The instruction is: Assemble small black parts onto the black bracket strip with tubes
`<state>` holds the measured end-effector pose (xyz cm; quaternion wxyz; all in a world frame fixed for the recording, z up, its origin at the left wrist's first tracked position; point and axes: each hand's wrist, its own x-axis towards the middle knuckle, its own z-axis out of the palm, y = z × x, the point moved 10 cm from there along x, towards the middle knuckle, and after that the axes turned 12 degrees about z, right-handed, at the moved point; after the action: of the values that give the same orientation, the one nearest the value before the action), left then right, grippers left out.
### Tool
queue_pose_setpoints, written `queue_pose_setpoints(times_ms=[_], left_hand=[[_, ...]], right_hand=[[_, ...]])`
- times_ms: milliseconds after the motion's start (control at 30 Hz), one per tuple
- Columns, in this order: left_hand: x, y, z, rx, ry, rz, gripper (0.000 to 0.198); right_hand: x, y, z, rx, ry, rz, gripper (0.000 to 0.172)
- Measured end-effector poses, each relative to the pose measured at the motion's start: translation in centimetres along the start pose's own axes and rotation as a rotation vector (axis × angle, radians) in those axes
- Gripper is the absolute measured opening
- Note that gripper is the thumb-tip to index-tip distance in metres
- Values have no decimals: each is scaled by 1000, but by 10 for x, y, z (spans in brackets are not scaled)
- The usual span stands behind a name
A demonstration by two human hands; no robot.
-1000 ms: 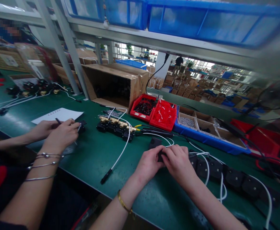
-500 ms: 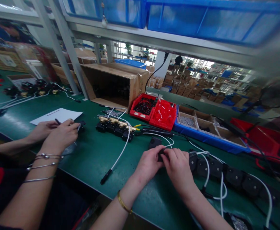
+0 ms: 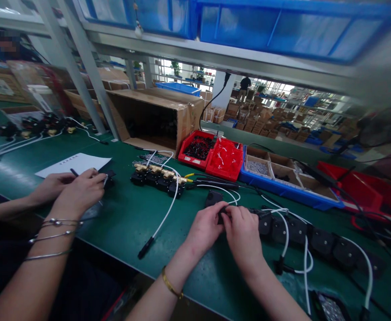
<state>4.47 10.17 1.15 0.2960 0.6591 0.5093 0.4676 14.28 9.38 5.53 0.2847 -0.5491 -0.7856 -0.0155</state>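
My left hand [image 3: 205,229] and my right hand [image 3: 243,235] meet over a small black part [image 3: 221,215] on the green bench [image 3: 128,218]. Fingers of both hands are closed around it. The part is mostly hidden under my fingers. It sits at the left end of a row of black blocks [image 3: 311,240] joined by white tubing [image 3: 305,261]. Another black part [image 3: 213,197] lies just beyond my hands.
A co-worker's hands [image 3: 76,191] with wrist bangles work at the left beside a white sheet [image 3: 75,164]. A brass-fitted assembly [image 3: 158,177], red bins [image 3: 212,154], a blue tray [image 3: 282,178] and an open cardboard box [image 3: 155,118] stand behind.
My hands stay closed on the black part with slight finger shifts. The view has drifted a little right and down. The co-worker's hands hold about the same place.
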Motion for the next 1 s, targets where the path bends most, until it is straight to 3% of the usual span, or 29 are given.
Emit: queue_pose_setpoints(times_ms=[233, 633, 833, 1000], left_hand=[[0, -1, 1, -13, -5, -5, 55], [-1, -2, 1, 17, -19, -32, 50], [-2, -2, 0, 18, -10, -27, 56], [-1, 2, 1, -13, -1, -5, 57]], right_hand=[[7, -2, -1, -14, -80, -61, 15], [27, -9, 3, -63, -296, -324, 19], [26, -6, 6, -46, -283, -296, 10], [23, 4, 9, 98, -253, -158, 9]])
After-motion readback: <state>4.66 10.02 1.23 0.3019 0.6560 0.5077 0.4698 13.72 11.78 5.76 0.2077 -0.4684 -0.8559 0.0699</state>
